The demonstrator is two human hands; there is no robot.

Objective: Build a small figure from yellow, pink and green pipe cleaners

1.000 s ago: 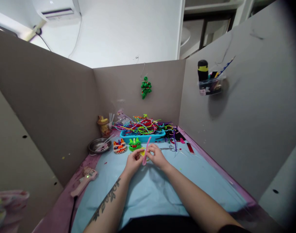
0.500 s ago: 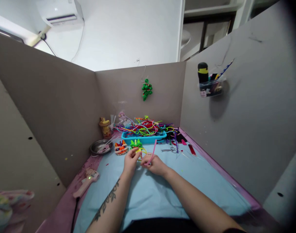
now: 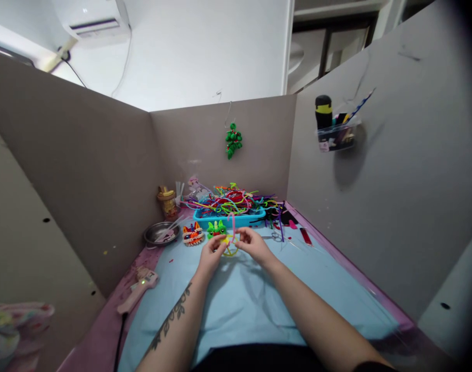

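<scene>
Green figure partly behind left fingers; cloth cropped.

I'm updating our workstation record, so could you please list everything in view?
Tray: 1, blue, back
Strip heap: 1, multicoloured, mostly in tray
Fuzzy strip: 1, pink, centre
Ring: 1, yellow, centre
Green figure: 1, green, before tray
Orange figure: 1, orange, beside green figure
Scissors: 1, silver, right of centre
Red item: 1, red, right
Bowl: 1, silver, left
Glue gun: 1, pink, lower left
Jar: 1, brown-yellow, back left
Ornament: 1, green-red, on back panel
Clear box: 1, transparent, on right panel
Air conditioner: 1, white, upper left
Sheet: 1, light blue, lower centre
Left hand: 1, bare, at ring
Right hand: 1, bare, at ring
</scene>
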